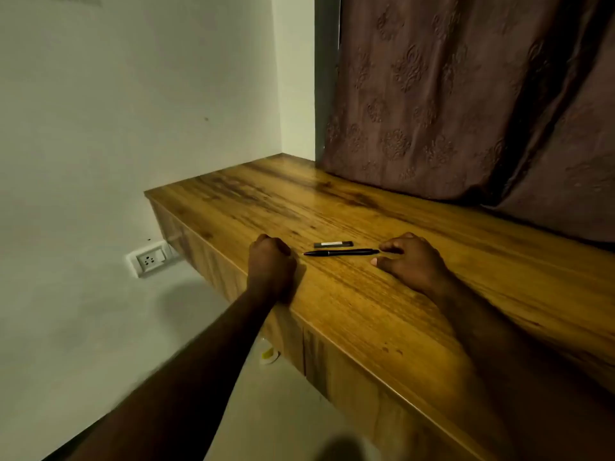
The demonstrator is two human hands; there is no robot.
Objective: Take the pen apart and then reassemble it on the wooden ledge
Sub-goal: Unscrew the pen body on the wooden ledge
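A pale wall (100, 128) fills the left half of the frame, and a brown patterned curtain (466, 94) hangs at the upper right, its hem resting on the back of a long wooden ledge (366, 311). The ledge runs from the centre down to the lower right.

Two bare forearms reach in from below. The left hand (271, 261) is clenched in a fist, holding nothing, and rests on the front edge of the ledge. The right hand (412, 261) lies on the ledge with its fingers loosely curled and gripping nothing.

A white wall socket (149, 259) sits low at centre left.

Between the hands a slim black pen (339, 252) lies flat on the ledge. Its right end is at the right forefinger's tip; I cannot tell whether they touch. Just behind the pen lies a short dark piece (333, 244).
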